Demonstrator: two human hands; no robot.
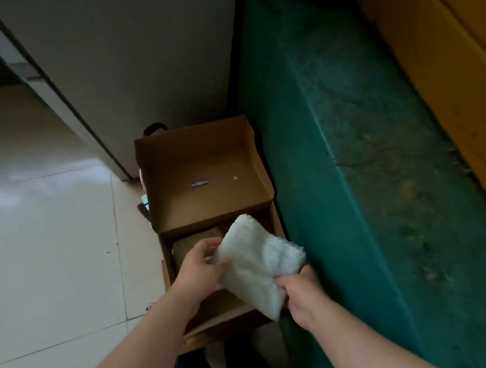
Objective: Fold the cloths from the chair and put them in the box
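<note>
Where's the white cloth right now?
Head view, lower centre: the folded white cloth is held by both hands, left hand and right hand, above the open cardboard box.

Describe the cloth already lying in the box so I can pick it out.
Find the open cardboard box on the floor beside the green wall. Under its raised lid, at the far end, lies a folded brownish cloth. It is dull and dark, unlike the white cloth held above it in both hands.
</note>
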